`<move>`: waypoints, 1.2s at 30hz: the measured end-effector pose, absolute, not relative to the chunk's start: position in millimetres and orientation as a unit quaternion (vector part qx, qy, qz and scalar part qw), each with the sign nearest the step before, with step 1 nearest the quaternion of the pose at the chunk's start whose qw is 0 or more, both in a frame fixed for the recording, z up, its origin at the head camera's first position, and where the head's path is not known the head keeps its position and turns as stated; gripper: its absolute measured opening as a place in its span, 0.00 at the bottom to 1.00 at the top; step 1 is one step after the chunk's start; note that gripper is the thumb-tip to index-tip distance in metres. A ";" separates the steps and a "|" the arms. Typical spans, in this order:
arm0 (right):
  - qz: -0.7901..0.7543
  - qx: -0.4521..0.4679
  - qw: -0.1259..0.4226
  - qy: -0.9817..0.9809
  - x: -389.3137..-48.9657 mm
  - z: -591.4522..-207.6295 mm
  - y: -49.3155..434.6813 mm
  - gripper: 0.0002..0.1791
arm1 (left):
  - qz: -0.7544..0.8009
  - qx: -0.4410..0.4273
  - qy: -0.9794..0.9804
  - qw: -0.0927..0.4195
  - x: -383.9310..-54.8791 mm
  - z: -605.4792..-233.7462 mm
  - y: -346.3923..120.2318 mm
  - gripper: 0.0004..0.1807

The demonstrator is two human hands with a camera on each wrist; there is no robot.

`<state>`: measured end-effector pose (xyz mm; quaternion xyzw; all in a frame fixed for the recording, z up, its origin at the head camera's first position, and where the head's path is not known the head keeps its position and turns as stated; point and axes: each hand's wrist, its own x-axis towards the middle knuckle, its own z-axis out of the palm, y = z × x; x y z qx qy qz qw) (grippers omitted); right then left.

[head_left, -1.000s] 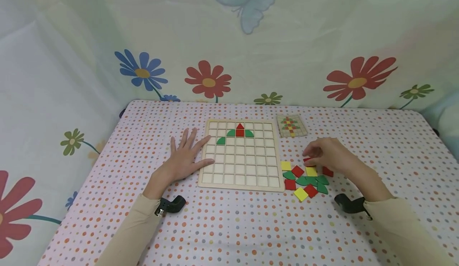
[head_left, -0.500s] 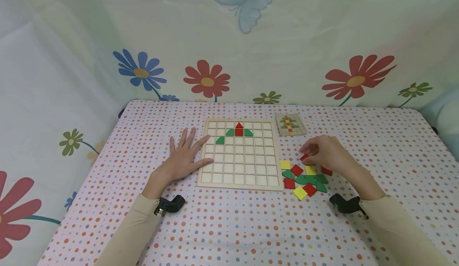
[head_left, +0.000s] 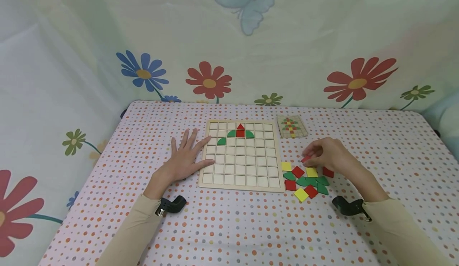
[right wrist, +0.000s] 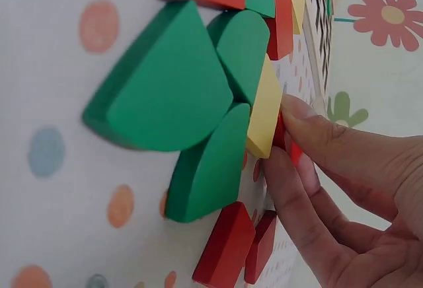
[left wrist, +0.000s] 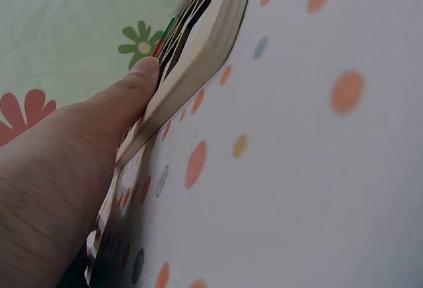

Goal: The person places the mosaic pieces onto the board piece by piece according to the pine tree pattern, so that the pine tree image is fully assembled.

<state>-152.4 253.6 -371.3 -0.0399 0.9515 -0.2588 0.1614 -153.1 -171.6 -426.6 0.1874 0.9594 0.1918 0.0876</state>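
My left hand (head_left: 184,158) lies with its fingers spread on the table, thumb and index finger touching the left edge of a wooden grid board (head_left: 240,169). In the left wrist view the thumb (left wrist: 135,83) rests on the board's rim. On the board sit a red triangle (head_left: 240,127), a red square (head_left: 240,133) and several green quarter-round pieces (head_left: 221,141). Above the loose pieces, my right hand (head_left: 331,156) pinches a red block (head_left: 306,159) between thumb and fingers. Its exact shape is partly hidden. A yellow square (right wrist: 266,113) lies just beside those fingertips.
Loose red, yellow and green pieces (head_left: 311,180) lie right of the board. Behind them is a pattern card (head_left: 292,126) showing a tree of coloured shapes. A flowered cloth (head_left: 301,39) hangs behind the dotted table (head_left: 244,226).
The red block has turned slightly between my right fingers, and that hand has shifted a little over the pieces. My left hand stays at the board's edge. The board's pieces are unchanged.
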 end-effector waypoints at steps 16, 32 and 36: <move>-0.271 -0.065 0.111 0.954 -146.8 -370.8 247.0 0.11 | 0.187 0.185 0.961 0.089 -153.1 -426.1 -171.0 0.47; -0.341 -0.203 0.056 0.916 -180.5 -358.6 158.0 0.05 | 0.193 0.187 0.959 0.086 -153.0 -426.8 -172.5 0.46; -0.376 -0.233 0.072 0.894 -196.6 -362.0 132.4 0.05 | 0.195 0.187 0.959 0.085 -153.0 -426.5 -172.5 0.46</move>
